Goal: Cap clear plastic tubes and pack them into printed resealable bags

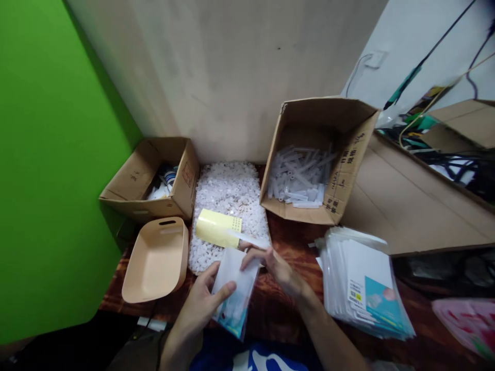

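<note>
My left hand (204, 299) is closed round the left side of a clear packet (235, 288) with a white and teal insert, its thumb lying across the front. At the packet's upper right, my right hand (276, 265) has bent fingers touching the top edge; a whitish strip (251, 239), blurred, sticks out leftward from this hand. Just beyond the hands, a yellow sheet with dots (218, 228) lies on a heap of small white pieces (228, 188).
A beige plastic bin (157, 260) and an open carton (133, 178) stand on the left. Right of the heap, a tilted carton (353, 170) holds translucent tubes (299, 175). Stacked packets (363, 283) lie at right, beside a large cardboard box (417, 206) and a pink packet (469, 319).
</note>
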`<state>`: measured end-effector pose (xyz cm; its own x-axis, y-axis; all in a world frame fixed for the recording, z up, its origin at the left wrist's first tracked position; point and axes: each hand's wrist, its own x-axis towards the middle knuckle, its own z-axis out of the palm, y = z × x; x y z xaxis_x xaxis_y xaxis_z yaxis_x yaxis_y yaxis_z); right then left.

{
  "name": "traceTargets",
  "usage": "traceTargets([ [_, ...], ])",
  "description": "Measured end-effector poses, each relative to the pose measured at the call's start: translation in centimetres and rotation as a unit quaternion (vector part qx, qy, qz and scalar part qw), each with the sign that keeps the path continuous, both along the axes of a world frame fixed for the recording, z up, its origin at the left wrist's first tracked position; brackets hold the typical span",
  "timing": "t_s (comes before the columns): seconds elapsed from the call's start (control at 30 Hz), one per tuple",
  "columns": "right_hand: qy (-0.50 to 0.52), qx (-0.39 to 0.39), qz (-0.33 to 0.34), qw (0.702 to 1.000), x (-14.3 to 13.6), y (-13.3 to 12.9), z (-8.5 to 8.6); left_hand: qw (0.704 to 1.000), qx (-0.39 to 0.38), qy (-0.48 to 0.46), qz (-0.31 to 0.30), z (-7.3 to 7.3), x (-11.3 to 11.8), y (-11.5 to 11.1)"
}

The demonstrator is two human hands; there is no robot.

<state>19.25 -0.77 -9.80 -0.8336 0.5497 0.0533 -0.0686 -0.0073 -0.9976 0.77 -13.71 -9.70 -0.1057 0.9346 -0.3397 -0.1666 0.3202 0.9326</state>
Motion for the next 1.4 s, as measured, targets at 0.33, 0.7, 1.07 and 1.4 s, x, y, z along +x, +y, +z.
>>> traceTargets([
  [0.33, 0.02, -0.036, -0.252, 0.967, -2.1, -2.9, -3.5, 0.765, 0.257, 0.582, 0.099, -1.6, 4.8, 1.1],
  [0.7, -0.11, 0.096, -0.218, 0.965, 0.3, -3.7, -4.1, 0.825, 0.333, 0.457, 0.0, -0.2, 4.6, 4.4],
  [1.07, -0.135, 0.188, -0.204, 0.951, -0.3, -3.6, -3.0, 0.83, 0.319, 0.457, -0.029, 0.6, 3.7, 5.6],
  [1.4, -0.067, 0.133, -0.272, 0.951, 1.6, -2.2, -1.3, 0.655, 0.386, 0.481, 0.437, 12.9, -15.1, 11.6],
])
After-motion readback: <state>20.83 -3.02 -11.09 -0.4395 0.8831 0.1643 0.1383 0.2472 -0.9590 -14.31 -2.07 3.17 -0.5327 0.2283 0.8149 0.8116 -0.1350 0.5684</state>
